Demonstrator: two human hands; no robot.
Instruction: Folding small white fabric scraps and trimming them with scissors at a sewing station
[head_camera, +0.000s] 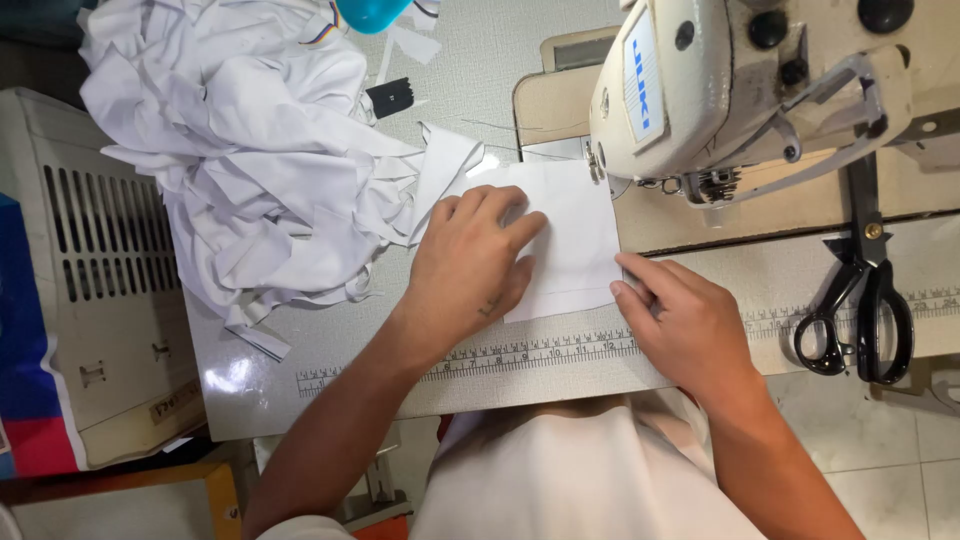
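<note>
White table (330, 380) carries all; upper right, a sewing machine (700, 80) stands over a cloth piece (575, 235) mid-frame. Left hand (470, 265) lies flat, pinning it; right hand (685, 320) steadies its edge with open fingers. Scissors (860, 300) lie right.

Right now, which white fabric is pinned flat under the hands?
The small flat rectangular piece beside the sewing machine: left hand presses it, right hand at its edge. The crumpled white pile lies untouched.
</note>
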